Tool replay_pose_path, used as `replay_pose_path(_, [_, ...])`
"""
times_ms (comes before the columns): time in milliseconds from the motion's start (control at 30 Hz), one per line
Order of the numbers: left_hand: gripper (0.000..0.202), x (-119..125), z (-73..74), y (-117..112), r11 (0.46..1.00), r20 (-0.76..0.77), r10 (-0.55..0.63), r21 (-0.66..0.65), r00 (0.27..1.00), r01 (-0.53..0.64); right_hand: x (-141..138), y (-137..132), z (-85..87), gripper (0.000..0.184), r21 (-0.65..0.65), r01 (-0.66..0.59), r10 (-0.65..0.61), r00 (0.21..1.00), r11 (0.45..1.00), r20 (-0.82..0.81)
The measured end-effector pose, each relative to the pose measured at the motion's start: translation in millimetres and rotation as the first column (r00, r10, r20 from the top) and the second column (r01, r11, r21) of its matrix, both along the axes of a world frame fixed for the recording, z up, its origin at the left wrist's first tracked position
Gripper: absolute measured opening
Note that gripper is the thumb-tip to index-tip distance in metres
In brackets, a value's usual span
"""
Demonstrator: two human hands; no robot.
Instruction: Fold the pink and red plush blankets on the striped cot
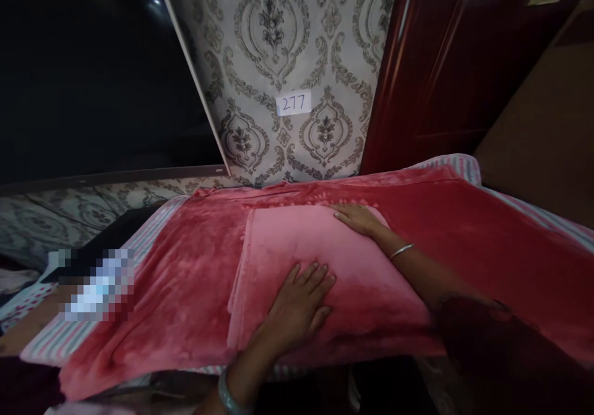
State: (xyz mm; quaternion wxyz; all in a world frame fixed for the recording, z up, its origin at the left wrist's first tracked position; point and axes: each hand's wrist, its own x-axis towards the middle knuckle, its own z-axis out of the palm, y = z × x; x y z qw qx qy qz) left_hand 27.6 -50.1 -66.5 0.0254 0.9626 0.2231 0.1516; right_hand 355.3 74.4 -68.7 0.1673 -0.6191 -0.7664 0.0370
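Note:
A folded pink fleece blanket [288, 232] lies in a rough rectangle, its stacked layers showing along the left edge. Beneath it spreads a larger red plush blanket [185, 291]. My left hand [299, 303], with a bangle at the wrist, rests palm down on the folded blanket's near middle, fingers spread. Over the far right corner of the same blanket lies my right hand [357, 217], flat with fingers extended, a thin silver bangle on its wrist. Neither hand grips anything.
A striped cloth [153, 235] shows under the red blanket's edges. Behind are a patterned wall with a "277" paper label [294, 102], a dark screen [102, 75] at left and a dark red wooden panel [431, 62] at right. A brown board [547, 118] stands far right.

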Motion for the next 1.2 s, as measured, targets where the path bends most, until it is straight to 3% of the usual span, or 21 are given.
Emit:
replay_pose_path(167, [0.060,-0.5,4.0,-2.3,0.998,-0.029,0.012,-0.067,1.000,-0.014,-10.4,-2.9,13.5,0.058,-0.056,0.127,-0.121,0.988,0.990,0.100])
replay_pose_path(233, [0.061,-3.2,7.3,-1.6,0.994,-0.015,0.012,-0.111,1.000,-0.013,-23.1,-10.0,25.0,0.059,-0.041,0.181,-0.174,0.975,0.983,0.141])
replay_pose_path(300, [0.062,-6.4,14.1,2.7,0.988,0.035,0.023,-0.157,0.999,-0.017,-42.8,-23.4,35.3,0.057,-0.008,0.156,-0.153,0.977,0.988,0.150])
replay_pose_path(433, [0.062,-5.4,40.1,29.1,0.971,0.163,0.133,-0.219,0.978,-0.096,-96.4,-65.7,38.7,0.053,0.004,-0.141,0.140,0.986,0.990,0.092])
replay_pose_path(500, [0.064,0.4,52.4,50.5,0.968,0.162,0.150,-0.225,0.975,-0.111,-121.1,-87.2,32.3,0.055,0.011,-0.351,0.350,0.936,0.936,0.038])
replay_pose_path(567, [0.062,6.8,57.6,73.9,0.968,0.059,0.126,-0.228,0.990,-0.109,-138.1,-103.3,24.6,0.060,0.016,-0.517,0.517,0.856,0.856,0.002])
replay_pose_path(633, [0.059,10.4,54.1,96.5,0.969,-0.095,0.097,-0.220,0.991,-0.116,-146.3,-112.0,18.5,0.062,0.001,-0.579,0.579,0.815,0.815,-0.028])
replay_pose_path(733, [0.055,8.1,40.8,126.9,0.976,-0.210,0.060,-0.192,0.976,-0.102,-147.2,-114.2,14.3,0.062,-0.046,-0.549,0.546,0.836,0.835,-0.065])
replay_pose_path(900, [0.059,-1.2,29.4,172.7,0.969,-0.232,0.161,-0.147,0.959,-0.198,-143.6,-112.2,15.0,0.062,-0.121,-0.545,0.537,0.838,0.829,-0.094])
replay_pose_path(1067, [0.061,-10.7,25.8,216.3,0.930,-0.214,0.250,-0.220,0.944,-0.296,-142.6,-113.5,17.1,0.062,-0.131,-0.539,0.520,0.841,0.832,-0.151])
replay_pose_path(1200, [0.063,-18.3,18.0,238.4,0.906,-0.164,0.292,-0.268,0.942,-0.327,-141.4,-114.0,18.5,0.063,-0.121,-0.545,0.520,0.834,0.830,-0.184])
